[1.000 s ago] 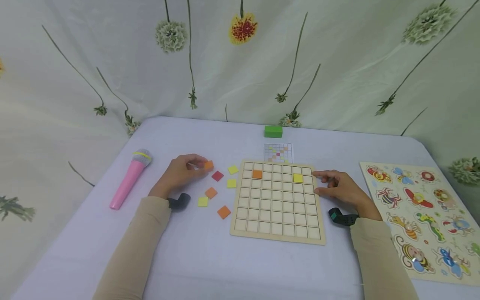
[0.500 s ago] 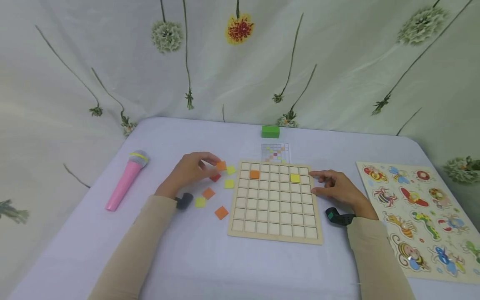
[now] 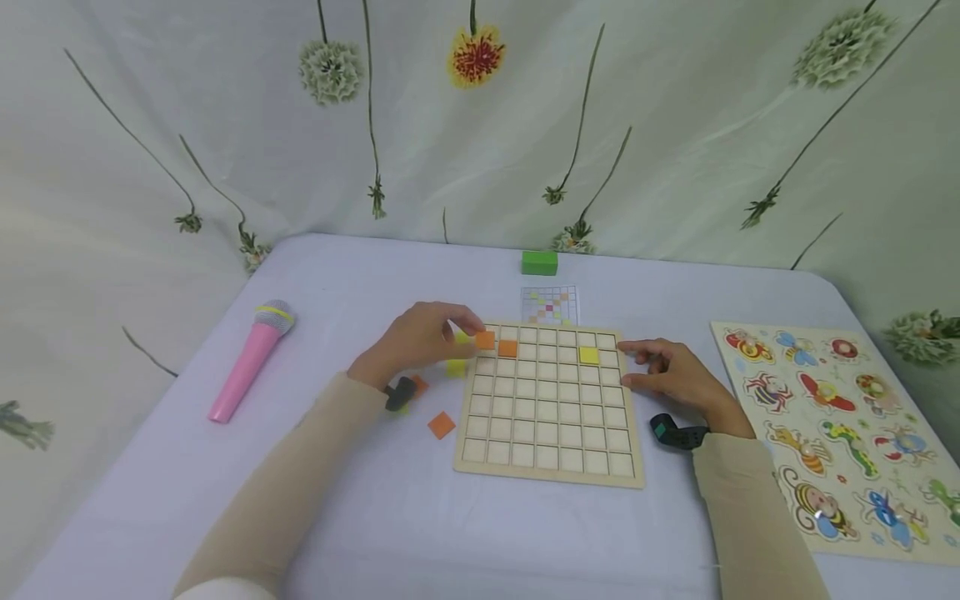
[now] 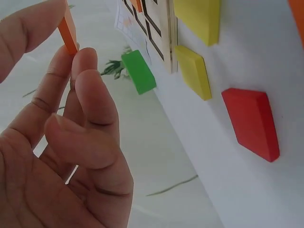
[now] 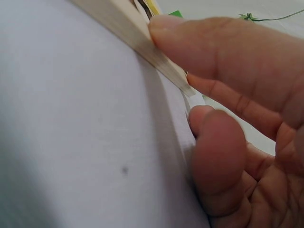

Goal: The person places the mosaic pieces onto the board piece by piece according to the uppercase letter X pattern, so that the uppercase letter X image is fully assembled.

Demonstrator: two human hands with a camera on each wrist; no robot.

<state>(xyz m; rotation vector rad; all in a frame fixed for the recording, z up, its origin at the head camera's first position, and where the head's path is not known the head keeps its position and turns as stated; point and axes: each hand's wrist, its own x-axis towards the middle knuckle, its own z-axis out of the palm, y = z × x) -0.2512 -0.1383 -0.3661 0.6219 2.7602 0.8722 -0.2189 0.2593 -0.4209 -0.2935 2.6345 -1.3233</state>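
Observation:
My left hand [image 3: 423,337] pinches an orange square tile [image 3: 485,340] between thumb and fingertips, over the upper left corner of the wooden grid board [image 3: 551,478]. In the left wrist view the held tile [image 4: 68,29] stands on edge. One orange tile [image 3: 507,348] and one yellow tile [image 3: 588,356] lie in the board's cells. At the board's right edge, my right hand [image 3: 678,377] touches the rim with thumb and index finger. The right wrist view shows the thumb [image 5: 190,45] against the wooden edge. Left of the board, loose tiles are partly hidden by my left hand.
A red tile [image 4: 251,123] lies near yellow ones. Behind the board are a printed pattern card [image 3: 550,305] and a green block [image 3: 539,263]. A pink toy microphone [image 3: 251,358] lies at the left, a picture puzzle board [image 3: 840,433] at the right.
My left hand has carried the orange tile rightward, from beside the loose tiles to over the board's upper left corner. My right hand has stayed at the board's right edge.

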